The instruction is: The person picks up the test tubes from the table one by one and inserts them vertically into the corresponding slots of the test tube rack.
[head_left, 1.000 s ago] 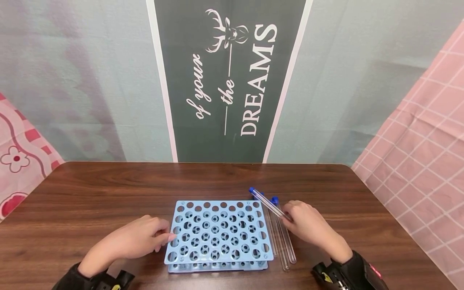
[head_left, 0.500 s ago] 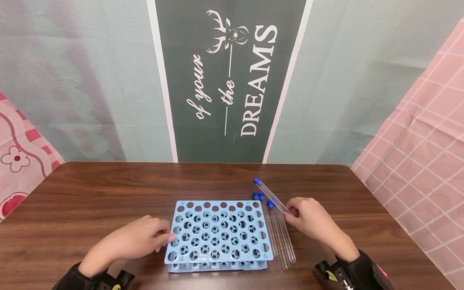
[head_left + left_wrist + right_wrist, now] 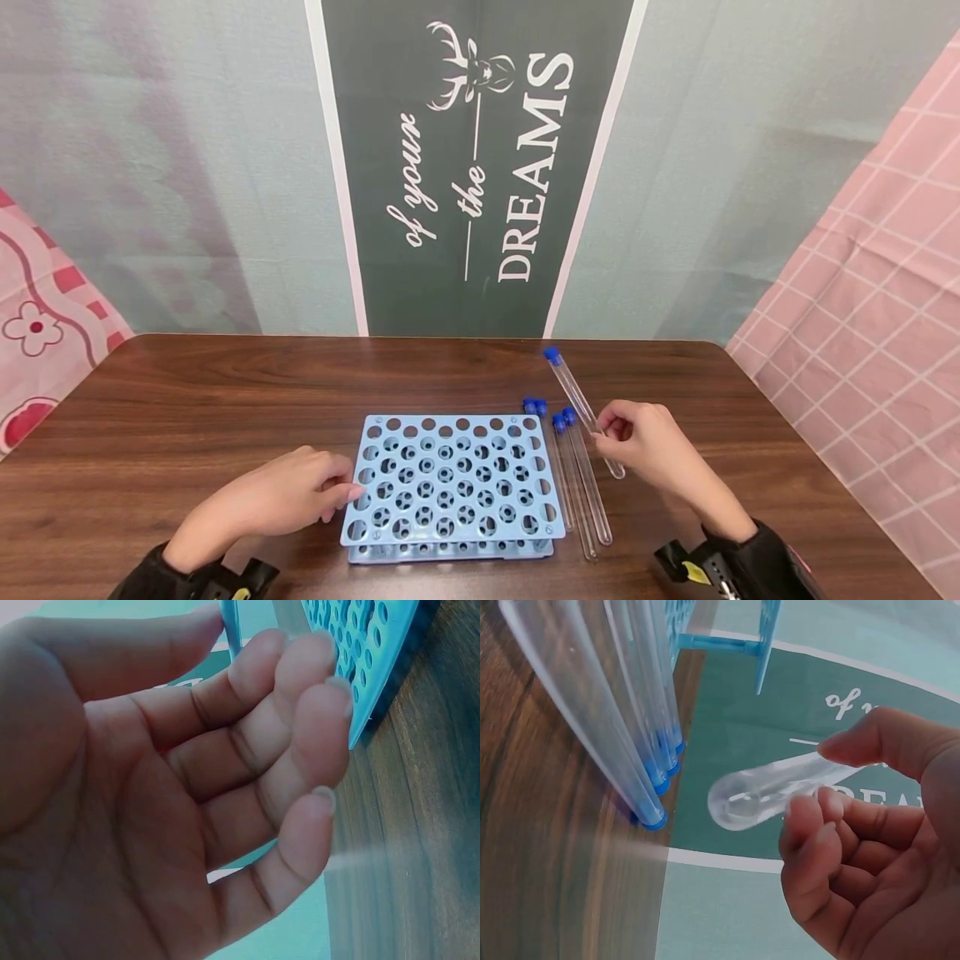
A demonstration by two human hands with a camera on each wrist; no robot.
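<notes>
A light blue test tube rack (image 3: 446, 483) with rows of round holes stands on the table. My left hand (image 3: 294, 490) pinches its left edge, thumb on the top plate and fingers curled below; the left wrist view shows the plate edge between thumb and index finger. My right hand (image 3: 643, 440) pinches a clear test tube (image 3: 573, 387) with a blue cap, raised and tilted, cap away from me. Its rounded bottom (image 3: 739, 804) points at the right wrist camera. Right of the rack lie several more capped test tubes (image 3: 588, 483), side by side.
The brown wooden table (image 3: 225, 392) extends on both sides of the rack. Behind it hangs a grey-green cloth (image 3: 457, 308) with white lettering. Pink patterned cloths (image 3: 885, 333) hang at the sides.
My right hand has lifted the test tube off the others, moving right and away, and the tube has turned steeper. My left hand and the rack have stayed put.
</notes>
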